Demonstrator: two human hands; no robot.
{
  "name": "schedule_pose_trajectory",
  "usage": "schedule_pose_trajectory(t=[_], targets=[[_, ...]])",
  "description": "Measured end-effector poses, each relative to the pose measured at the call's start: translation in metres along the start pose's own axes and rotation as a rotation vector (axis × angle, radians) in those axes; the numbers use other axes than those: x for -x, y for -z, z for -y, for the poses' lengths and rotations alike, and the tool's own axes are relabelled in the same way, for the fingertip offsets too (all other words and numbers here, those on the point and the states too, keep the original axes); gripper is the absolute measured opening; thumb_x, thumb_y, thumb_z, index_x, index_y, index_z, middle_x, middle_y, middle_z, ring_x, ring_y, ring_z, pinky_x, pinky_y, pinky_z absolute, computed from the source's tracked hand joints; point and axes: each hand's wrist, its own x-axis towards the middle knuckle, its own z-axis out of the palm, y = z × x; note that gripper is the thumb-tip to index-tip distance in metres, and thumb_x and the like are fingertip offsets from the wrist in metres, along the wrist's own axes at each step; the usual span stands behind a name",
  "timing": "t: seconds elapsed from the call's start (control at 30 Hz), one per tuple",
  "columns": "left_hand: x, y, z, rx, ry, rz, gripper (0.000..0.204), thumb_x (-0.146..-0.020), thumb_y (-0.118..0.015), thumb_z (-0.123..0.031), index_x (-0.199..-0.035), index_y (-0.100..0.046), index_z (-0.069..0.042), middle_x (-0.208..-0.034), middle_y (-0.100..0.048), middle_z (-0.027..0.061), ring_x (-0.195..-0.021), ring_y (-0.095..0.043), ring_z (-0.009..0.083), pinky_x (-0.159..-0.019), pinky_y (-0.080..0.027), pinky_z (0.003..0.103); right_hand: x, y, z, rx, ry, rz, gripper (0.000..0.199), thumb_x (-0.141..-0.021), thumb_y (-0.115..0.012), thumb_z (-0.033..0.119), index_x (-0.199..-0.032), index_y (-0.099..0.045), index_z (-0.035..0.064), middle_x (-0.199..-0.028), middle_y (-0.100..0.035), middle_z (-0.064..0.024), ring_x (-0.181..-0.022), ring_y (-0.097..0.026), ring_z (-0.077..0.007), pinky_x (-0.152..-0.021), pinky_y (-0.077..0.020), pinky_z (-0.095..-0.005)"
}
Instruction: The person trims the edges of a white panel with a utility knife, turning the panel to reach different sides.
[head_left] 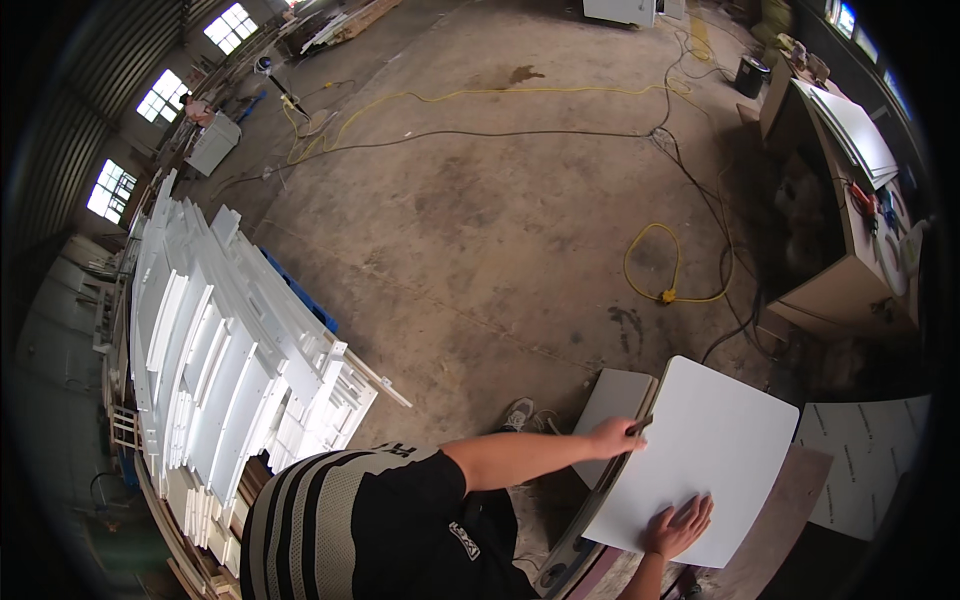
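Observation:
A white panel (pixel 715 450) with rounded corners lies in front of me on a work stand (pixel 590 560). My left hand (pixel 613 438) is at the panel's far left edge, closed around a small dark hand tool (pixel 639 426); its exact kind is too small to make out. The tool's end meets or nearly meets the panel edge. Lower on the same panel, my right hand (pixel 684 526) rests flat with its fingers stretched out, holding nothing.
A large pile of white strips and boards (pixel 220 340) stands to the left. Yellow cable (pixel 664 294) and dark cables (pixel 690 180) cross the concrete floor. A bench (pixel 840 280) at right bears tools and white sheets. Another person (pixel 198 108) is far left, beside a white cabinet (pixel 213 145).

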Motion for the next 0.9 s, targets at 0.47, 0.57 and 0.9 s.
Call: schedule_pose_trajectory(t=[0.47,0.57,0.9], targets=[[-0.158,0.082,-0.076,0.341,0.259,-0.192,0.031,-0.103,-0.077,-0.034,-0.090,-0.063,-0.010,-0.068,-0.052,-0.0010,-0.058,-0.047,0.0131,-0.053,-0.038,0.038,0.004,0.000,-0.005,0.030,-0.006,0.032,0.069,-0.097,-0.062,0.034,-0.160,-0.052,0.0072,-0.172,-0.046,-0.0179,-0.161,-0.039,-0.0386,-0.135,-0.0251,-0.0568],[-0.156,0.097,-0.075,0.442,0.314,-0.239,0.012,-0.103,-0.072,-0.021,-0.102,-0.065,-0.011,-0.068,-0.051,-0.0011,-0.051,-0.043,0.0110,-0.044,-0.031,0.033,0.001,-0.001,-0.005,0.039,-0.006,0.057,0.069,-0.096,-0.063,0.032,-0.159,-0.052,0.0068,-0.172,-0.045,-0.0177,-0.161,-0.039,-0.0384,-0.135,-0.0250,-0.0562],[0.020,0.162,0.007,0.574,0.349,-0.147,0.019,-0.102,-0.076,-0.021,-0.098,-0.071,-0.004,-0.090,-0.073,0.0085,-0.051,-0.055,0.0104,-0.044,-0.041,0.030,0.002,0.003,-0.001,0.033,-0.029,0.064,0.069,-0.095,-0.065,0.029,-0.158,-0.052,0.0061,-0.173,-0.044,-0.0172,-0.162,-0.038,-0.0371,-0.135,-0.0248,-0.0546]])
